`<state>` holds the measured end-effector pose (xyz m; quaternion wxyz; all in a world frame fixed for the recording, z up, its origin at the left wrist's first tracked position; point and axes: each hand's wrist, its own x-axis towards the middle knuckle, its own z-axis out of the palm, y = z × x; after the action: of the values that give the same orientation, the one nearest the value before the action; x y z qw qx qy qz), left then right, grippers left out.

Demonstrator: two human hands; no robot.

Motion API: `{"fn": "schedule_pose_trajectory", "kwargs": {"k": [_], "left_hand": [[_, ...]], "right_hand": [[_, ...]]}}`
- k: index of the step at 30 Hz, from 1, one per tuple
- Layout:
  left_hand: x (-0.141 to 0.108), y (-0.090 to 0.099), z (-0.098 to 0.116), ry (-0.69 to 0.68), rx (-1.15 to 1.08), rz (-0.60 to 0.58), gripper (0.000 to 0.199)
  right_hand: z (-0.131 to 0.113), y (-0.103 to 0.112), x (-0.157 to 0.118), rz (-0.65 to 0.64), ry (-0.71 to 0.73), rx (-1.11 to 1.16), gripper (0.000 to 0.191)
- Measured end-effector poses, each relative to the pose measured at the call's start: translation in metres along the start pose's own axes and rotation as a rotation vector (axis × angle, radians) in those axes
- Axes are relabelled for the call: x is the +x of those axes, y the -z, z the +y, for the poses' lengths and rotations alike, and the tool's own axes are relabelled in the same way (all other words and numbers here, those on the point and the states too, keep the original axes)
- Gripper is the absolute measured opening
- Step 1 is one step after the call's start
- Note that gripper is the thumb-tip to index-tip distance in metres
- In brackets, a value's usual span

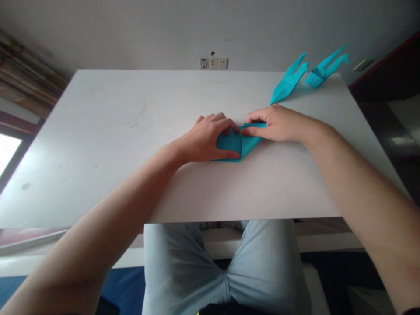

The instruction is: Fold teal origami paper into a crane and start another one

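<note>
A piece of folded blue paper [229, 143] lies on the white table in front of me, with a crease running across its middle. My left hand [210, 138] rests over its left part, curled around it: the thumb presses near the front edge and the bent fingers touch the far edge. Thumb and fingers of my right hand [275, 124] are closed on the paper's far right part, near the crease. My right hand hides the tip of that side, and the left end is partly under my left palm.
Two blue paper cranes [288, 81] [324, 70] stand at the table's far right corner. Wall sockets [213, 64] sit just behind the far edge of the white table [108, 131]. My legs [223, 262] are below its front edge.
</note>
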<state>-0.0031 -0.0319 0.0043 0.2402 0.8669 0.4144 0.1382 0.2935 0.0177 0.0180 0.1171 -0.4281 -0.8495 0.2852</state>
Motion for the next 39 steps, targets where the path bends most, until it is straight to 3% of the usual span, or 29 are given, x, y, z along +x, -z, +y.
{"fn": "schedule_pose_trajectory", "kwargs": {"k": [7,13,19,30,35,39], "left_hand": [[-0.005,-0.002,0.017,0.028,0.006,0.027,0.032],[-0.003,-0.008,0.031,0.116,0.011,0.087,0.045],[-0.005,-0.018,0.039,0.117,0.062,0.086,0.051],[-0.007,-0.016,0.028,0.061,0.008,0.078,0.041],[-0.007,-0.012,0.033,0.036,0.062,-0.007,0.065],[-0.009,-0.01,0.034,0.007,0.092,-0.025,0.068]], "right_hand": [[-0.004,-0.014,-0.004,0.11,-0.017,0.097,0.052],[-0.009,-0.018,-0.011,0.179,-0.016,0.103,0.059],[0.013,0.0,-0.016,0.034,-0.006,0.218,0.065],[0.008,-0.016,-0.01,0.184,0.054,0.074,0.029],[0.009,-0.022,-0.01,0.255,0.107,0.025,0.023],[0.007,-0.025,-0.011,0.26,0.115,0.0,0.021]]}}
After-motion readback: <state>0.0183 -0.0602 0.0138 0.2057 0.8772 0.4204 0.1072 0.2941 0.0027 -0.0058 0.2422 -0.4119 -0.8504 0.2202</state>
